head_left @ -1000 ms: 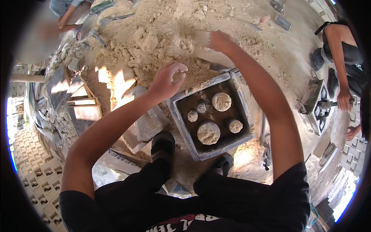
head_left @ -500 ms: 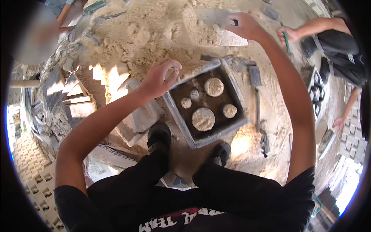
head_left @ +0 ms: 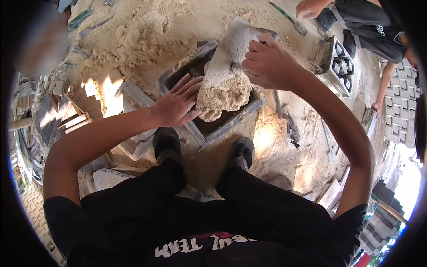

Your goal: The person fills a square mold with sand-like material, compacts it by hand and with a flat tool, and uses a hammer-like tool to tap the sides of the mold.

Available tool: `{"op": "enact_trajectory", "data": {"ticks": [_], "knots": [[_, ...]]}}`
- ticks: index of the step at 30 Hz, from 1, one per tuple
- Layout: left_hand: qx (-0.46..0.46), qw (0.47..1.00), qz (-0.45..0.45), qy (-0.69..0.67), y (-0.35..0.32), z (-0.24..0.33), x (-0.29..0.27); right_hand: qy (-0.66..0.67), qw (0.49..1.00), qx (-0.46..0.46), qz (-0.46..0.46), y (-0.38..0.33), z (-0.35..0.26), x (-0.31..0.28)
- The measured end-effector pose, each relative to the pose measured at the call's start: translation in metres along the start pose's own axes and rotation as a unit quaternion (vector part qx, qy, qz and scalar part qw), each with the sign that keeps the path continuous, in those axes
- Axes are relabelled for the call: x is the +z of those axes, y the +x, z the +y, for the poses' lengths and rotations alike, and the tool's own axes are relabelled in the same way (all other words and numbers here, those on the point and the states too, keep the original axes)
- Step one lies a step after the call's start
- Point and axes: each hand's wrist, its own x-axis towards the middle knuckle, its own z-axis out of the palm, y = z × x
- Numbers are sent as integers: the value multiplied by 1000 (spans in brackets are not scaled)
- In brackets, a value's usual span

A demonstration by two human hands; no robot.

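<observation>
A dusty grey, scoop-like sheet [head_left: 238, 38] is tilted over a square mould box [head_left: 235, 123] on the ground between my feet. Damp sandy mix [head_left: 224, 95] lies clumped on its lower end, above the box. My right hand [head_left: 271, 62] is closed on the sheet's right side. My left hand [head_left: 178, 102] has its fingers spread, over the box's left rim and against the left edge of the mix. Most of the box's inside is hidden under the sheet, including the round sand-topped posts seen earlier.
Loose sand [head_left: 147, 42] covers the ground beyond the box. At the right, a co-worker's hand [head_left: 311, 6] is near a green-handled tool [head_left: 289, 18]. A grey mould with dark plugs [head_left: 338, 66] stands there. Wooden frames [head_left: 73, 118] lie at the left.
My right hand has brought the sheet with its sandy mix toward me, over the box. My left hand has opened out and lowered to the mix. The co-worker's green-handled tool now lies on the ground.
</observation>
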Motion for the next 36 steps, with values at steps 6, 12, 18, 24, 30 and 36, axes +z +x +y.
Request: {"op": "enact_trajectory", "data": {"ticks": [6, 12, 18, 24, 30, 36], "knots": [[25, 994, -100, 43, -8, 2, 7, -108, 994, 0, 18, 6, -23, -11], [18, 990, -137, 31, -11, 3, 10, -151, 986, -37, 60, 19, -27, -16], [131, 984, -113, 37, 17, 32, 23, -168, 980, 67, 77, 18, 9, -6], [139, 983, -110, 50, 56, 11, 32, -36, 960, 243, 137, -12, 56, 18], [-2, 989, -51, 141, 66, 2, 19, -9, 928, 356, 104, -53, 63, 27], [92, 993, -25, 67, 91, 16, 51, 25, 906, 421, 38, -63, 52, 31]]}}
